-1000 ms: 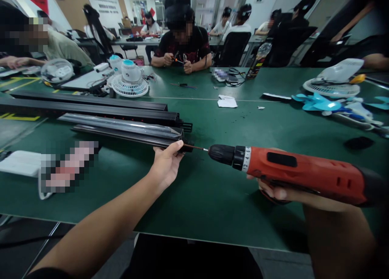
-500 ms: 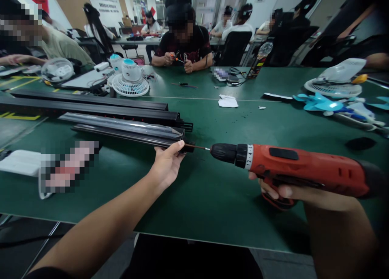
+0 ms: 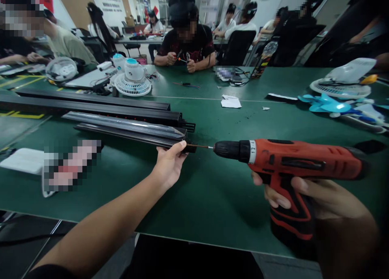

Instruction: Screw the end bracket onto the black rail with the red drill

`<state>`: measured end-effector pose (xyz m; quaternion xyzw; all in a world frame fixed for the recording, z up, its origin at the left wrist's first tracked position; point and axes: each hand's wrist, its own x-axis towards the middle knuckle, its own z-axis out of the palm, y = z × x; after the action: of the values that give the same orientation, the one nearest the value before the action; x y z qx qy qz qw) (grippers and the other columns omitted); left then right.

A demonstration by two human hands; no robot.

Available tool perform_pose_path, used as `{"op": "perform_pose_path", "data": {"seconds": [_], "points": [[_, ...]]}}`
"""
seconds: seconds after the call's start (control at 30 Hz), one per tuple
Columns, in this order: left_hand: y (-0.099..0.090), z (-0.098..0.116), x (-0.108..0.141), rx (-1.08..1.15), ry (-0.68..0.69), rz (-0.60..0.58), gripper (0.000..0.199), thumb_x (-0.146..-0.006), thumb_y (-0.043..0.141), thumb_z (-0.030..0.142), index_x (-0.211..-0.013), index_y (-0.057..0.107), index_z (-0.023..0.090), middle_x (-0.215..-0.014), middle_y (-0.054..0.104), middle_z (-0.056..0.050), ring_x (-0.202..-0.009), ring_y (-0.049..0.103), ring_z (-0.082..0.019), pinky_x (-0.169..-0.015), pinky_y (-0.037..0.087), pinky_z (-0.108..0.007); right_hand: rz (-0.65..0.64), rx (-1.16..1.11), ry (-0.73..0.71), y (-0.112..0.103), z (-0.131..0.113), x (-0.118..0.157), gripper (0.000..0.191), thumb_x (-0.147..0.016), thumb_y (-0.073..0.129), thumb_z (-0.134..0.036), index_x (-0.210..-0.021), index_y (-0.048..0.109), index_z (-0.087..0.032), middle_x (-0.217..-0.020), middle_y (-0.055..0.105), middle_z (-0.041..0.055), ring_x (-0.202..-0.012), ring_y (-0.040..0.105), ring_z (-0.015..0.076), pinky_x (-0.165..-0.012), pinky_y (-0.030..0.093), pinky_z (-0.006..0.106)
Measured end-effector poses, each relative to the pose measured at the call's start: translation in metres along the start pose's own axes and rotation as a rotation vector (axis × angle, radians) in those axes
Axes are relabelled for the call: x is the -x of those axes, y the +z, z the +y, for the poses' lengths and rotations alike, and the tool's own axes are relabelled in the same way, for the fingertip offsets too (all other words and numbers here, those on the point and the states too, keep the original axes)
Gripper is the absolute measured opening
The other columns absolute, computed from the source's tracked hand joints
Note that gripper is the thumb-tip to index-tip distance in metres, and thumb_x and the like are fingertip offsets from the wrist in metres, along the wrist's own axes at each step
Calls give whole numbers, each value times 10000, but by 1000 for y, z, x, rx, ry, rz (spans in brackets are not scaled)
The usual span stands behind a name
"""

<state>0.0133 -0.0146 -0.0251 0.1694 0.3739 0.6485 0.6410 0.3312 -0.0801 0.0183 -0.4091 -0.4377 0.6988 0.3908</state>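
Observation:
My right hand (image 3: 282, 196) is wrapped round the handle of a red and black cordless drill (image 3: 291, 161), held level above the table. A long thin bit (image 3: 199, 146) runs leftward from its chuck to the end of a black metal profile (image 3: 127, 135). Whether the tip sits in a screw is hidden. My left hand (image 3: 172, 161) grips that profile near its right end, thumb on top and fingers beneath. Just behind lies a strip in clear plastic wrap (image 3: 121, 124), partly over the profile.
Longer black profiles (image 3: 100, 108) lie behind on the green table (image 3: 219, 202). White fans (image 3: 133, 82) stand at the back left, with blue fan blades (image 3: 326, 104) at the right. A white paper (image 3: 231, 101) and a bottle (image 3: 265, 60) lie farther back. A person (image 3: 187, 39) sits opposite, holding a small tool.
The drill has rolled in my right hand, so its handle and battery base now hang lower and show more of their side. My left hand keeps its hold on the profile.

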Motion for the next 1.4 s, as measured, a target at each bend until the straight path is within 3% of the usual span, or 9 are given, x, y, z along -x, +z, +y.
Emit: {"op": "perform_pose_path", "data": {"seconds": [0.07,0.2,0.47,0.57,0.77,0.9,1.07,1.2,1.4], "points": [[1,1,1,0,-5,13,732,-734,1017,74,-1208,513,311,-989,765,58,-999,779,-188,-1021,593,-408,25,-53,-12,4,3,3,410,-964,934,-529,-1297,863,-301,-1113,825,129,-600,656,165,-517,613,301],[4,2,1,-12,-6,18,708,-755,999,57,-1191,497,302,-1009,775,44,-999,782,-185,-1041,601,-411,-129,-29,-22,6,11,8,374,-1065,773,-570,-1236,920,-272,-698,682,77,-492,560,177,-415,518,284],[3,3,1,-14,-18,9,765,-749,1003,54,-1290,527,313,-1020,782,53,-1012,794,-192,-1054,579,-426,-80,23,-20,8,36,18,393,-955,844,-564,-1312,870,-401,-767,745,83,-498,611,232,-394,526,336],[3,3,1,3,-15,14,793,-729,1009,50,-1304,527,306,-1008,784,46,-1009,788,-201,-1063,583,-435,-54,-14,-50,12,40,21,381,-955,824,-607,-1211,903,-336,-663,681,86,-566,649,260,-437,532,325],[4,4,1,0,-11,47,707,-731,978,44,-1203,514,292,-988,785,43,-963,779,-185,-1002,606,-404,55,-288,273,11,36,26,530,-995,820,-724,-1141,882,-218,-633,560,20,-612,601,204,-634,637,324],[3,3,1,-5,-23,54,657,-763,973,56,-1155,503,295,-1015,786,40,-979,788,-181,-1001,614,-396,148,-378,235,18,32,28,484,-956,936,-598,-1195,834,-189,-853,720,75,-563,513,134,-615,623,333],[-1,4,-1,21,-4,27,707,-746,1008,67,-1225,541,295,-1019,781,41,-981,778,-183,-998,602,-399,194,-442,210,26,36,27,493,-948,932,-626,-1079,833,-161,-606,577,9,-536,525,154,-559,588,296],[-4,7,-5,35,28,5,783,-720,1034,96,-1315,567,297,-1015,791,43,-986,778,-194,-984,590,-401,164,-420,229,15,40,26,452,-898,995,-566,-1105,836,-197,-874,739,81,-533,430,99,-581,636,316],[-6,8,-7,48,10,0,714,-732,1035,90,-1266,597,268,-1041,812,17,-1005,789,-201,-1000,594,-408,191,-472,256,11,46,27,409,-886,994,-564,-1002,840,-203,-632,572,6,-537,405,126,-564,644,299]]}}
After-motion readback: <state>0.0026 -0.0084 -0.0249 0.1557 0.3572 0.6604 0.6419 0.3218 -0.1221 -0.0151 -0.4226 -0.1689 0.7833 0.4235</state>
